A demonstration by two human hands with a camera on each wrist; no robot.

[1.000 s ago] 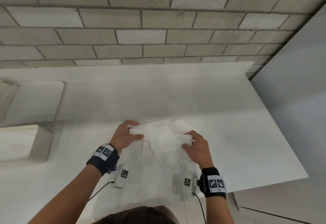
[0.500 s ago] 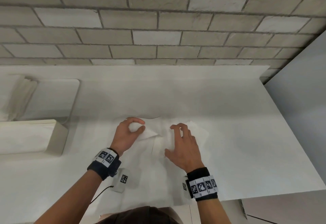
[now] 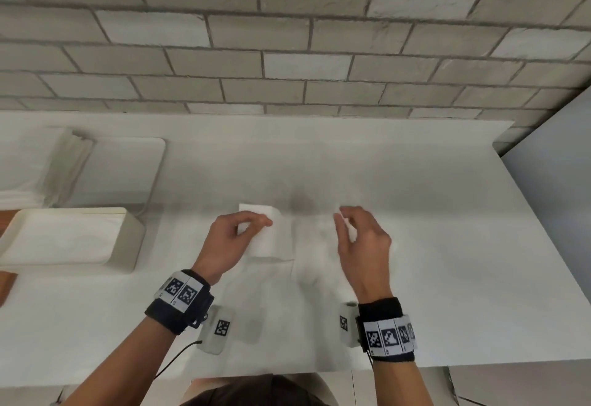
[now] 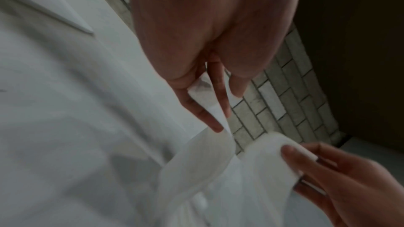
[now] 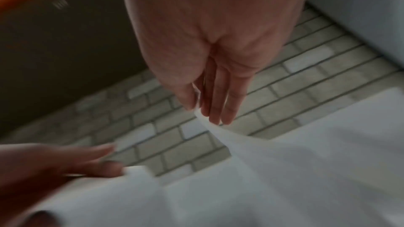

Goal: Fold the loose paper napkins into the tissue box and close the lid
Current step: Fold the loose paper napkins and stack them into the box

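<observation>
Both hands hold one white napkin point(image 3: 271, 239) up off the worktop point(image 3: 447, 245), stretched between them. The left hand point(image 3: 228, 242) pinches a far corner of it between thumb and fingers — the left wrist view shows the paper point(image 4: 210, 161) nipped against the fingertips point(image 4: 215, 128), with the sheet sagging below. The right hand point(image 3: 363, 245) pinches the other far corner; in its wrist view the napkin point(image 5: 273, 170) runs down and away from the pinch between thumb and fingers point(image 5: 215, 118), the other fingers nearly straight. In the head view the part nearer the right hand is blurred and hard to tell from the white surface.

The box point(image 3: 128, 239) stands well to the left of the left hand, open-topped, with white paper lying inside. Beyond it, further left and back, lies a flat rounded lid point(image 3: 128, 169) — beside that a stack of folded napkins point(image 3: 48, 169) at the picture's edge. A brick wall point(image 3: 287, 37) rises behind the worktop, past both hands. Each wrist wears a dark band with square black-and-white markers.
</observation>
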